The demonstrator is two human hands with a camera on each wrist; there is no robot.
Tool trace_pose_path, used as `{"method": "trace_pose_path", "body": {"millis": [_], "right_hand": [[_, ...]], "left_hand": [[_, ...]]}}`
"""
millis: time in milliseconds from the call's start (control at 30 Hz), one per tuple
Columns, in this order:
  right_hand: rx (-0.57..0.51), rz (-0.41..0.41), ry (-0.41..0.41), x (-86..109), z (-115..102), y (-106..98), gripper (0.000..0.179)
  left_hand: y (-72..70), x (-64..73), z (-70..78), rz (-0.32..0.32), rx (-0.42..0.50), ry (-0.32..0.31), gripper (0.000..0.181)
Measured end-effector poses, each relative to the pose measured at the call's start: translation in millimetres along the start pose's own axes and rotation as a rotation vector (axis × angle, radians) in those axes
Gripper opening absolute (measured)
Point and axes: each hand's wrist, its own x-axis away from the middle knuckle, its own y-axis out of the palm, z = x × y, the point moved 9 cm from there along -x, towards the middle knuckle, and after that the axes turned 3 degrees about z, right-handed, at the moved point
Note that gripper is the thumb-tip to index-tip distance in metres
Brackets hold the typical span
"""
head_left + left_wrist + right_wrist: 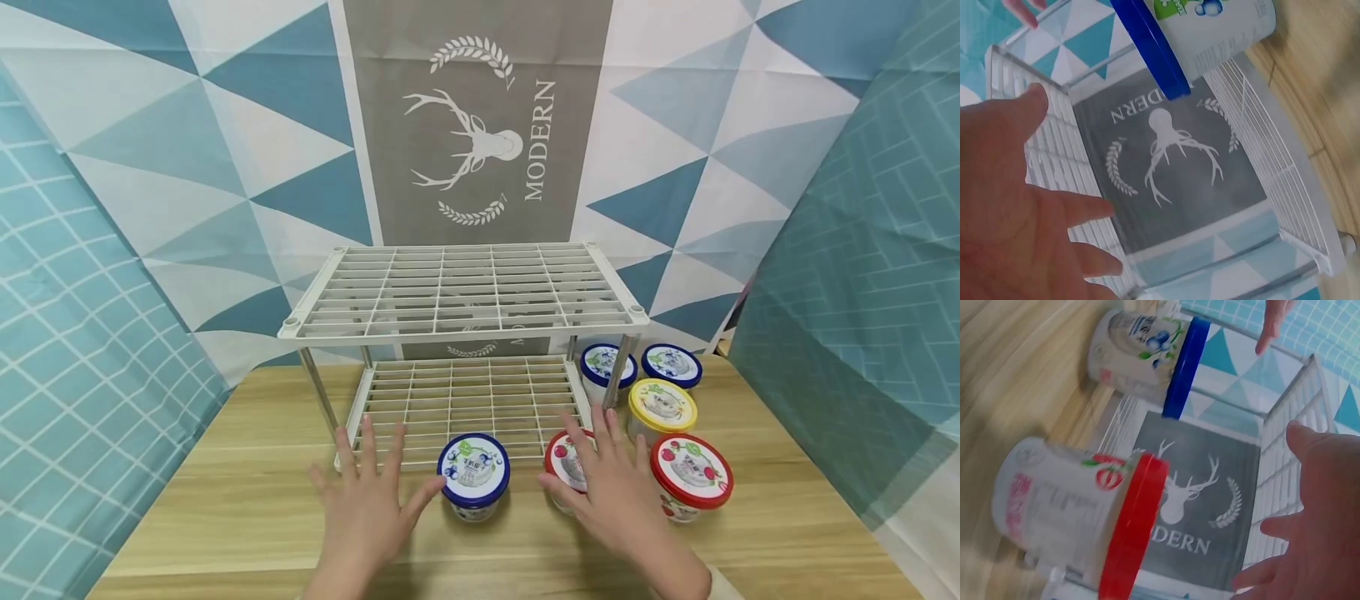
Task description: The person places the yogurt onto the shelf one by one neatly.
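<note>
I see the left hand (pixel 367 508) and the right hand (pixel 611 487) well apart, fingers spread, holding nothing. A round white tub with a blue lid (pixel 473 473) stands between them, near the left thumb. A round white tub with a red lid (pixel 567 461) is partly hidden by the right hand. Both sit upright on the pale wooden table (pixel 225 517), just before the white plastic rack (pixel 465 337), perhaps so they're easy to reach. Metal legs (pixel 318 390) hold its top shelf up, leaving room below.
</note>
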Motion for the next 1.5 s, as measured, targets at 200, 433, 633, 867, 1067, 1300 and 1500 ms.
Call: {"method": "trace_pose_path", "body": {"millis": [200, 433, 633, 867, 1067, 1300, 1500], "right_hand": [[-0.115, -0.017, 0.03, -0.4, 19, 0, 0.086], [-0.283, -0.043, 0.112, -0.3, 48, 6, 0.088], [-0.374, -0.109, 0.177, 4.9, 68, 14, 0.092], [-0.485, -0.162, 0.234, 13.6, 83, 28, 0.095], [-0.521, -0.178, 0.282, 15.8, 89, 40, 0.101], [-0.536, -0.217, 0.337, 19.8, 92, 55, 0.108], [-0.557, -0.228, 0.374, 20.4, 98, 69, 0.113]], "left_hand": [[-1.7, -5.6, -24.0, -0.018, 0.037, -0.074, 0.085], [-7.6, -12.3, -57.0, 0.009, 0.154, -0.152, 0.081], [-12.8, -15.9, -79.9, 0.167, 0.364, -0.165, 0.07], [-11.6, -21.0, -100.8, 0.221, 0.567, -0.261, 0.071], [-7.6, -26.5, -113.1, 0.285, 0.714, -0.3, 0.067], [-2.5, -32.1, -118.9, 0.307, 0.835, -0.322, 0.061], [6.3, -39.0, -123.8, 0.341, 0.863, -0.33, 0.055]]}}
